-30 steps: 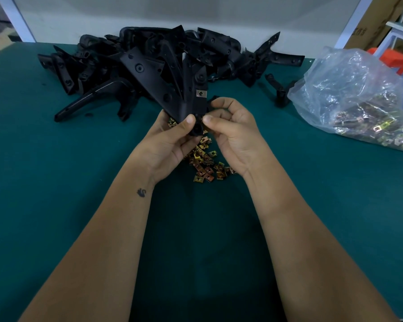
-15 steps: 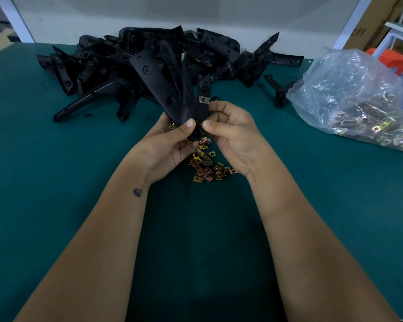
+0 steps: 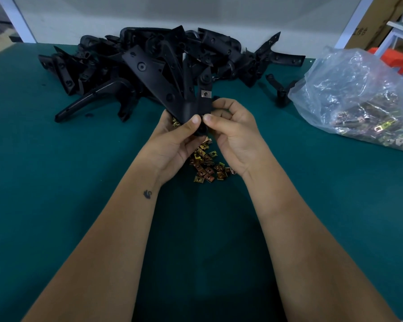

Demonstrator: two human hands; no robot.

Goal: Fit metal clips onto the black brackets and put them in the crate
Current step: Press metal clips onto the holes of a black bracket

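Both hands grasp one black plastic bracket (image 3: 172, 94) between them: the left hand (image 3: 172, 145) pinches its lower end with the thumb on top, and the right hand (image 3: 233, 133) curls round the same end. One small silver metal clip (image 3: 205, 93) already sits on it, just above the right fingers. The bracket's long arm points up and away to the left. Beyond the hands lies the heap of unfitted black brackets (image 3: 107, 66); under them, loose brass-coloured clips (image 3: 207, 168). No crate shows, so most of the work seems left.

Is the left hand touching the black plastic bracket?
Touching. The head view shows the left hand with its thumb pressed onto the black plastic bracket, fingers behind it.
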